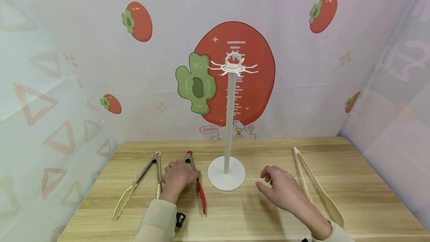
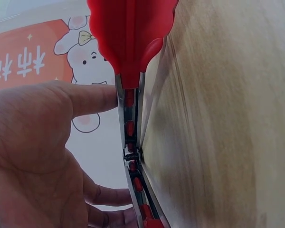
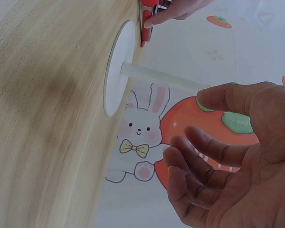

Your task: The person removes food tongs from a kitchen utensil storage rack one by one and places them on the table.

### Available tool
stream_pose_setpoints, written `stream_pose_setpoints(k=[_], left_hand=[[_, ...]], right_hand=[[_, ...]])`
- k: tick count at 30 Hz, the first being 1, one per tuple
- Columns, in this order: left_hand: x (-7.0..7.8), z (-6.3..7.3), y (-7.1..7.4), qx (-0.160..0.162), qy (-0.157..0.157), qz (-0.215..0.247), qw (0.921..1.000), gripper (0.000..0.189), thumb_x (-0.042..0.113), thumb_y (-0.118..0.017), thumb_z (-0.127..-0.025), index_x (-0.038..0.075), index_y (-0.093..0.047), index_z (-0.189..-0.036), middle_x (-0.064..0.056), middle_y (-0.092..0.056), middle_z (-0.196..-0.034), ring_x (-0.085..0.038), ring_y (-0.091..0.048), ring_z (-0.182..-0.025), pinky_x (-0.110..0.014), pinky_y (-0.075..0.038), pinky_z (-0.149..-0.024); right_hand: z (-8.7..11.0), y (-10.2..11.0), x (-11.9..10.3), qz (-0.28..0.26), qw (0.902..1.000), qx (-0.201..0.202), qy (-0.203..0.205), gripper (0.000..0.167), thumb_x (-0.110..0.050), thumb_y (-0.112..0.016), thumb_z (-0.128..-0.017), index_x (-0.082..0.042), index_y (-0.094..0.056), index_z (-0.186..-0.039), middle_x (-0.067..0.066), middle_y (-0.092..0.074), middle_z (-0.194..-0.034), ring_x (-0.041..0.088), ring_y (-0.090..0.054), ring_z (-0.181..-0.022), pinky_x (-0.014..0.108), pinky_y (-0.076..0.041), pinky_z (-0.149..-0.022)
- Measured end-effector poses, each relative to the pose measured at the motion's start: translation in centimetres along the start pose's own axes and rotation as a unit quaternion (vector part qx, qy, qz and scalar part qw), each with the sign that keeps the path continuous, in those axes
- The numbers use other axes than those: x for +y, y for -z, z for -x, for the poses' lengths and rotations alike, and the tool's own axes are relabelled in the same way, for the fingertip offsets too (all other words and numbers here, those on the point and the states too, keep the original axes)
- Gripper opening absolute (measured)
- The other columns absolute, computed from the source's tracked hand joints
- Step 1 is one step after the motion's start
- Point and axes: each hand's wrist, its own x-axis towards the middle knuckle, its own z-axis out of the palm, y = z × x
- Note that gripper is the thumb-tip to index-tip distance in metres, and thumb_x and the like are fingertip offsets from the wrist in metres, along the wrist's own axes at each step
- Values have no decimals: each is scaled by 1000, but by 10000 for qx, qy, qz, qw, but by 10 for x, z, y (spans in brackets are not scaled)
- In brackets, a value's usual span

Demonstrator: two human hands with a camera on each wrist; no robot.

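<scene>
In the head view, my left hand (image 1: 179, 176) is over a pair of red-tipped metal tongs (image 1: 202, 194) lying spread on the table. The left wrist view shows the thumb against one arm of these tongs (image 2: 131, 42) and fingertips at the other arm. The hand covers part of them in the head view. My right hand (image 1: 282, 189) hovers above the table with fingers loosely curled, holding nothing. It is between a white stand (image 1: 230, 122) with hooks around its top and a pair of cream-coloured tongs (image 1: 319, 188).
Metal tongs with pale yellow tips (image 1: 125, 199) lie spread at the left of the wooden table (image 1: 255, 223). The stand's round base (image 1: 218, 180) is between the hands. Behind the table hangs a cloth (image 1: 295, 96) printed with persimmons, and cloth walls flank both sides.
</scene>
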Motion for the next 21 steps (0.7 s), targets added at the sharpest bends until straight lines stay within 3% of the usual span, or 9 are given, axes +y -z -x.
stream_pose_setpoints(k=[21], left_hand=[[2, 1, -1, -32, -4, -11, 10000, 88, 58, -69, -86, -20, -49, -122, -40, -47, -107, -53, -49, -103, -66, -47, -79]], right_hand=[[0, -2, 1, 24, 10000, -19, 23, 16, -20, -80, -83, -16, -66, -86, -2, -57, -80, 10, -51, -70, 31, -44, -63]])
